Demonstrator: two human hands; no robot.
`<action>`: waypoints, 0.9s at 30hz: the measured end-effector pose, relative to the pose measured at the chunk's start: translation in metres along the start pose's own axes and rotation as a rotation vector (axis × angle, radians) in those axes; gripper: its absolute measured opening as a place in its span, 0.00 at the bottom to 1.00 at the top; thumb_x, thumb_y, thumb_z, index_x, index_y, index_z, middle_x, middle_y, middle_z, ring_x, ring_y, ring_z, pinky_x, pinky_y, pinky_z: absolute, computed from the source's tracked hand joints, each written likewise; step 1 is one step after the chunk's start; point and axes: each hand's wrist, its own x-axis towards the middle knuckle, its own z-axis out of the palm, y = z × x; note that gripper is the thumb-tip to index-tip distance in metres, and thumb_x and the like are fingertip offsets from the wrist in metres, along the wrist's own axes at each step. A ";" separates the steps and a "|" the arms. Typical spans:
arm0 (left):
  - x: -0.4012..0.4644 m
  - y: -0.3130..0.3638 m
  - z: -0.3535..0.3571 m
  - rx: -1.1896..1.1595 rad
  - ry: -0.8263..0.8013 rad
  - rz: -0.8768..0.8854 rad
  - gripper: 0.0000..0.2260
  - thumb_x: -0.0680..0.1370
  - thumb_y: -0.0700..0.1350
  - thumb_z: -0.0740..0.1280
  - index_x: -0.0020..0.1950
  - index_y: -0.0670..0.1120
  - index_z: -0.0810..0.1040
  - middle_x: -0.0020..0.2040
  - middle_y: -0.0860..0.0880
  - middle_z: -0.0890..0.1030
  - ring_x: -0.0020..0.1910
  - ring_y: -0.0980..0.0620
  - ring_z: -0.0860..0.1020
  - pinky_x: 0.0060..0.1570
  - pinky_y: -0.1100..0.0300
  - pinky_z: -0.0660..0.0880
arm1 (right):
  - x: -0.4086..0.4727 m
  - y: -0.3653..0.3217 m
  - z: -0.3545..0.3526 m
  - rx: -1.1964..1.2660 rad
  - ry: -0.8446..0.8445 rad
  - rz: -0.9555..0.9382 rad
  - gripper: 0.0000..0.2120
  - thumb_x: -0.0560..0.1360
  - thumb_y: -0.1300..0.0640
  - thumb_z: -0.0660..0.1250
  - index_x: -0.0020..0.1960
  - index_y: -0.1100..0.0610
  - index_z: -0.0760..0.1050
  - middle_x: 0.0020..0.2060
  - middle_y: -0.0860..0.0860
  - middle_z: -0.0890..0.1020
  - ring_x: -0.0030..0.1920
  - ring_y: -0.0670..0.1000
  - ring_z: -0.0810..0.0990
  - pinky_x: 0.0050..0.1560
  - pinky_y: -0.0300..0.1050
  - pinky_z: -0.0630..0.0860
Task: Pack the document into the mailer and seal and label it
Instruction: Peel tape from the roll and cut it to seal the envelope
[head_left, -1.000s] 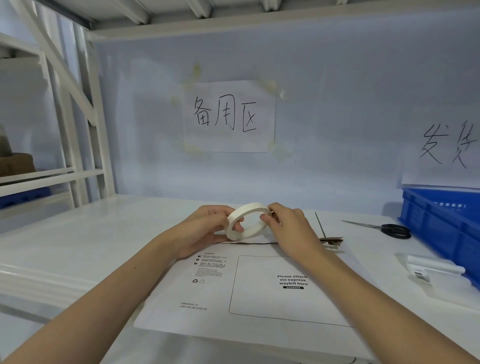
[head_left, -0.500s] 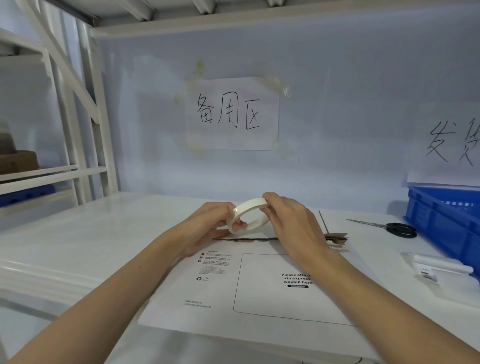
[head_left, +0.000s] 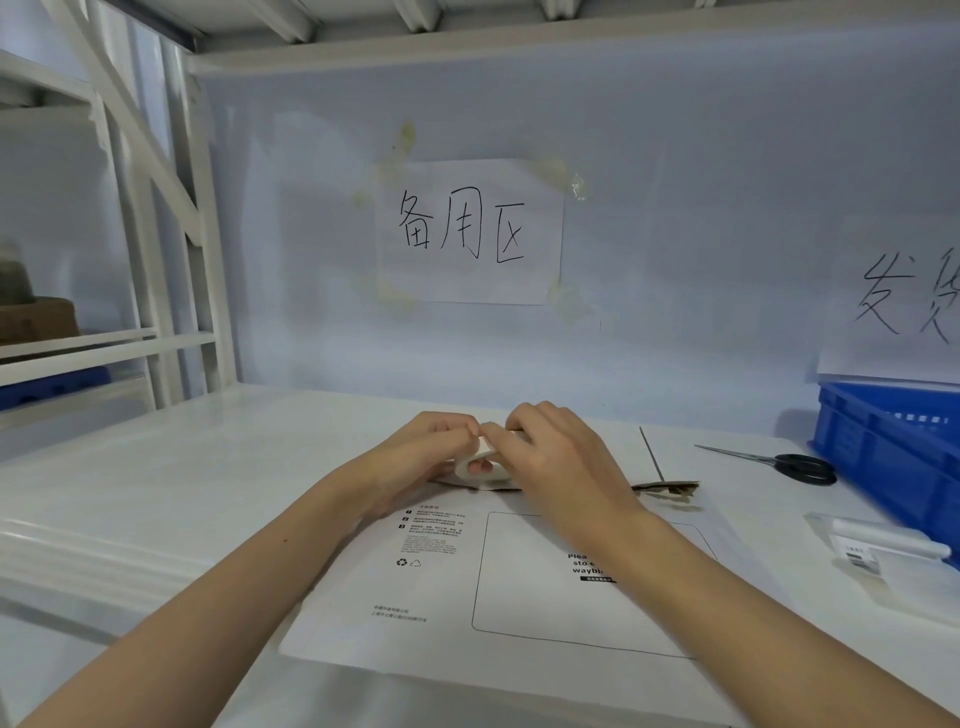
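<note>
Moved: tape lowered from mid-air onto mailer's far edge | Hands: left hand and right hand both pinch tape, fingertips together (picking its end, probably) | Progress: mailer lies flat mid-desk; sealing and labelling remain; scissors at right edge.

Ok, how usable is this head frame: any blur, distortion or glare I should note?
Head view: both hands, left hand and right hand, and the tape roll look soft with motion blur; wide-angle bending bows the shelf posts at left; light is even and bluish, shadows faint; mailer print stays legible.
</note>
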 end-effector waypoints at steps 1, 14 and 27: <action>0.000 0.000 0.000 -0.004 -0.004 0.006 0.10 0.76 0.40 0.61 0.34 0.46 0.73 0.38 0.45 0.72 0.41 0.46 0.74 0.52 0.50 0.72 | 0.001 -0.001 0.000 0.038 -0.005 -0.005 0.16 0.75 0.54 0.55 0.50 0.57 0.81 0.35 0.52 0.74 0.33 0.54 0.71 0.35 0.42 0.61; 0.002 0.001 -0.003 -0.153 0.073 -0.034 0.10 0.74 0.34 0.59 0.37 0.41 0.77 0.40 0.41 0.78 0.47 0.46 0.78 0.54 0.49 0.76 | -0.008 0.028 0.002 0.387 -0.287 0.456 0.15 0.79 0.43 0.62 0.43 0.54 0.70 0.38 0.47 0.76 0.40 0.52 0.73 0.44 0.51 0.73; 0.002 0.001 -0.001 -0.013 0.057 -0.037 0.09 0.67 0.39 0.62 0.44 0.38 0.76 0.41 0.39 0.77 0.41 0.45 0.79 0.53 0.51 0.73 | -0.004 0.015 -0.004 0.104 -0.337 0.246 0.11 0.84 0.49 0.51 0.46 0.53 0.58 0.37 0.48 0.69 0.37 0.57 0.68 0.39 0.53 0.72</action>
